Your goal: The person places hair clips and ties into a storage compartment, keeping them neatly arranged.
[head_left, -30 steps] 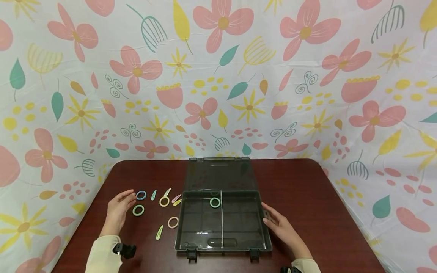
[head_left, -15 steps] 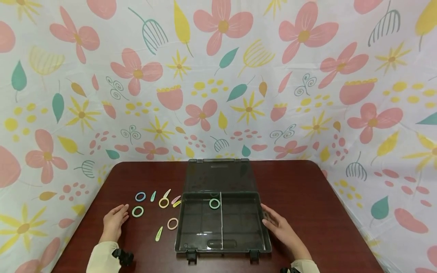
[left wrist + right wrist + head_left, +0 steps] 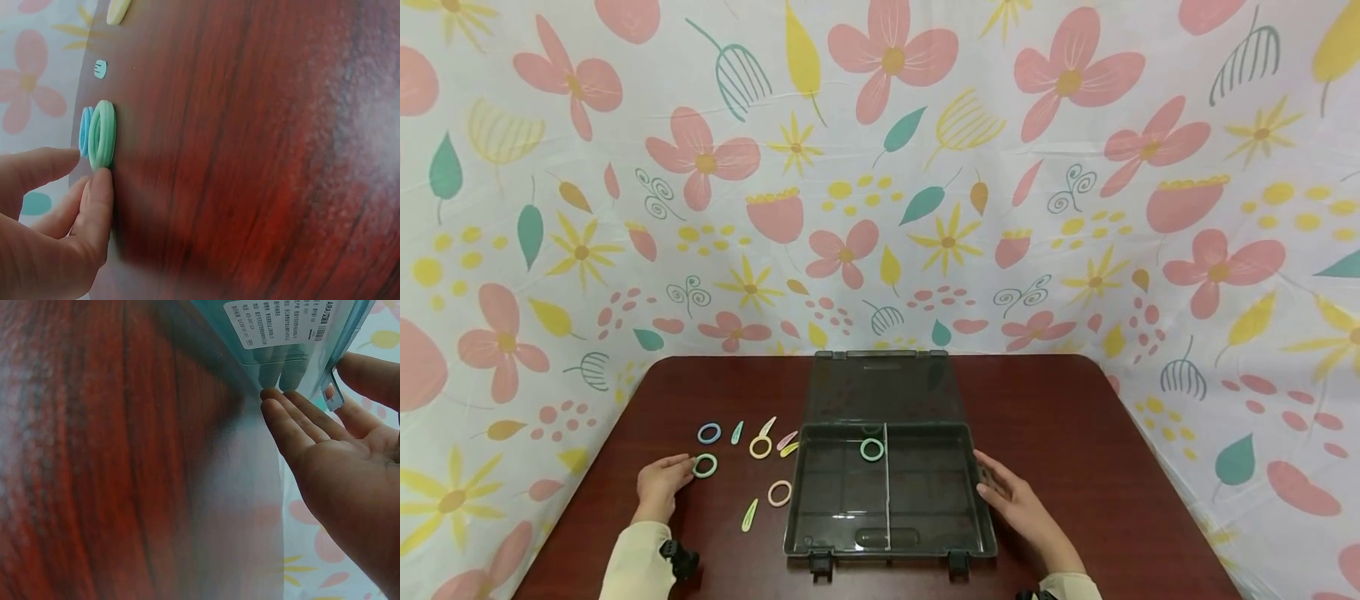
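My left hand is at the green hair tie on the table's left side. In the left wrist view its fingertips touch the near edge of that hair tie, while the thumb stands apart from it. Just behind lies a blue hair tie. My right hand rests at the right side of a dark see-through plastic box, its lid laid back. The right wrist view shows straight fingers against the box's side and the thumb at its edge. Inside the left compartment lies another green hair tie.
Left of the box are a yellow hair tie, a pale pink one and several snap hair clips, among them a light green clip and a teal clip. A flowered cloth hangs behind the table.
My left hand drew back from beside the blue hair tie, then came forward and right to the green hair tie. The right hand has stayed at the box.
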Motion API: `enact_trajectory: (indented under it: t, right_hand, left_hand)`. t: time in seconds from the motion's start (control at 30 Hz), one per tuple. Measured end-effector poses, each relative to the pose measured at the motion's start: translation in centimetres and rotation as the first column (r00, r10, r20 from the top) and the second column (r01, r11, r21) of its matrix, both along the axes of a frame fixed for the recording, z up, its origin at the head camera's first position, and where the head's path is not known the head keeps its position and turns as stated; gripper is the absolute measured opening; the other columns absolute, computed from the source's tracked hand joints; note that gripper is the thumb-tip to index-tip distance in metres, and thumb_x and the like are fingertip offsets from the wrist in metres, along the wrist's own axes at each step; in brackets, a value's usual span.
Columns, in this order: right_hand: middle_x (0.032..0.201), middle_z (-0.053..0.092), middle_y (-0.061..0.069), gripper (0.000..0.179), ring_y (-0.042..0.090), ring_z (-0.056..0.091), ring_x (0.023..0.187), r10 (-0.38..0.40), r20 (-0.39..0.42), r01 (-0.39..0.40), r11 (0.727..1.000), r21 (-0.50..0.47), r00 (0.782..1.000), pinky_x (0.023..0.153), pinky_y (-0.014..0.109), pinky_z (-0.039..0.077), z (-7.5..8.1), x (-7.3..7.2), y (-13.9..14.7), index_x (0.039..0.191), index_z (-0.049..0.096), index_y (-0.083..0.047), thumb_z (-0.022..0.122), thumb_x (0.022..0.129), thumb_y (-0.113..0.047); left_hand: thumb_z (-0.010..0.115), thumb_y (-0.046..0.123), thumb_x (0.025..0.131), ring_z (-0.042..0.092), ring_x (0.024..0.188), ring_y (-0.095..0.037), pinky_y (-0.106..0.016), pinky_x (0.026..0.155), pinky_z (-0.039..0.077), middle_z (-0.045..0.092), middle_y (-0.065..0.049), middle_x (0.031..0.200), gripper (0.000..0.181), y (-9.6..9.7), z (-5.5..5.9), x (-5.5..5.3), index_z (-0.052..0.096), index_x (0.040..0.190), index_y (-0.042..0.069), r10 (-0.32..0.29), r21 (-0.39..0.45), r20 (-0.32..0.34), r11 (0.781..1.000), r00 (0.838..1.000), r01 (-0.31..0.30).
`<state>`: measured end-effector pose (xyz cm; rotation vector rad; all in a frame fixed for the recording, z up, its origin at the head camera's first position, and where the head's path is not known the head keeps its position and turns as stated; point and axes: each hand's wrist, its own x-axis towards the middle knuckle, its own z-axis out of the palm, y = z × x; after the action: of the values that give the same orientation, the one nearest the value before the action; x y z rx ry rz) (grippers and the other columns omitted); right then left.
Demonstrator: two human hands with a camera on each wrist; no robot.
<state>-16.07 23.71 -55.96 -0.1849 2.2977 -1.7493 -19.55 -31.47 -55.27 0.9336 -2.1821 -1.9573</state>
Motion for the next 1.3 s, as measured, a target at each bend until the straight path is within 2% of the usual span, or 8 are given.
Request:
enact_trajectory:
  t: [0.17, 0.33, 0.47, 0.7, 0.87, 1.07, 1.3]
  right_hand:
    - [0.156, 0.024, 0.017, 0.057, 0.036, 0.018, 0.143, -0.008, -0.006, 0.008, 1.000, -0.001, 1.000, 0.112, 0.048, 0.029, -0.07, 0.09, -0.06, 0.151, 0.031, -0.012, 0.055, 0.099, -0.014]
    - [0.156, 0.023, 0.018, 0.058, 0.037, 0.018, 0.143, -0.005, 0.000, 0.005, 1.000, -0.012, 1.000, 0.112, 0.048, 0.031, -0.04, 0.15, -0.04, 0.151, 0.031, -0.012, 0.055, 0.099, -0.013]
    - [0.156, 0.022, 0.018, 0.059, 0.037, 0.018, 0.143, 0.002, 0.006, -0.002, 1.000, -0.018, 1.000, 0.111, 0.046, 0.033, -0.07, 0.18, 0.02, 0.151, 0.030, -0.012, 0.055, 0.099, -0.014]
    - [0.156, 0.024, 0.017, 0.058, 0.036, 0.019, 0.143, -0.006, -0.013, 0.006, 1.000, 0.006, 1.000, 0.111, 0.046, 0.032, -0.13, 0.12, -0.03, 0.151, 0.031, -0.013, 0.056, 0.099, -0.015]
    - [0.156, 0.024, 0.016, 0.058, 0.036, 0.019, 0.143, -0.006, -0.009, 0.006, 1.000, 0.003, 1.000, 0.112, 0.048, 0.031, -0.07, 0.12, -0.04, 0.151, 0.031, -0.013, 0.055, 0.099, -0.016]
    - [0.156, 0.024, 0.017, 0.058, 0.037, 0.019, 0.143, -0.006, -0.009, 0.006, 1.000, 0.003, 1.000, 0.112, 0.049, 0.030, -0.10, 0.08, -0.05, 0.151, 0.031, -0.013, 0.055, 0.099, -0.016]
    - [0.155, 0.025, 0.017, 0.058, 0.035, 0.020, 0.143, -0.006, -0.030, 0.006, 1.000, 0.008, 1.000, 0.112, 0.049, 0.029, -0.26, -0.04, 0.01, 0.151, 0.031, -0.012, 0.055, 0.099, -0.015]
  left_hand:
    - [0.065, -0.003, 0.087, 0.066, 0.065, -0.007, -0.030, 0.069, 0.060, 0.064, -0.008, 0.086, 0.038, 0.18, -0.25, -0.27, 0.055, 0.119, -0.020, -0.018, -0.009, -0.013, 1.000, 1.000, 0.018]
    - [0.065, -0.003, 0.087, 0.068, 0.066, -0.011, -0.031, 0.066, 0.060, 0.064, -0.002, 0.078, 0.026, 0.52, -0.11, -0.13, 0.062, 0.108, -0.018, -0.050, -0.060, -0.005, 0.997, 0.999, 0.049]
    - [0.065, -0.001, 0.087, 0.068, 0.066, -0.012, -0.031, 0.066, 0.060, 0.065, -0.001, 0.076, 0.019, 0.54, -0.23, -0.01, 0.067, 0.099, -0.015, -0.070, -0.109, 0.012, 0.992, 0.997, 0.071]
    - [0.064, -0.002, 0.085, 0.066, 0.063, -0.013, -0.035, 0.066, 0.060, 0.066, -0.003, 0.074, 0.015, 0.68, -0.38, -0.25, 0.069, 0.094, -0.014, -0.050, -0.167, 0.019, 0.985, 0.999, 0.053]
    - [0.063, -0.001, 0.086, 0.065, 0.062, -0.011, -0.033, 0.064, 0.060, 0.064, -0.002, 0.072, 0.017, 0.66, -0.38, -0.31, 0.069, 0.094, -0.015, -0.053, -0.139, 0.010, 0.989, 0.999, 0.054]
    - [0.060, -0.002, 0.088, 0.064, 0.062, -0.007, -0.028, 0.063, 0.060, 0.063, 0.000, 0.074, 0.021, 0.38, -0.41, -0.14, 0.065, 0.100, -0.019, -0.078, -0.057, -0.031, 0.995, 0.996, 0.077]
    - [0.058, -0.002, 0.090, 0.064, 0.063, -0.008, -0.026, 0.065, 0.059, 0.062, -0.001, 0.076, 0.022, 0.65, 0.30, -0.31, 0.062, 0.102, -0.020, -0.106, -0.008, -0.058, 0.994, 0.993, 0.106]
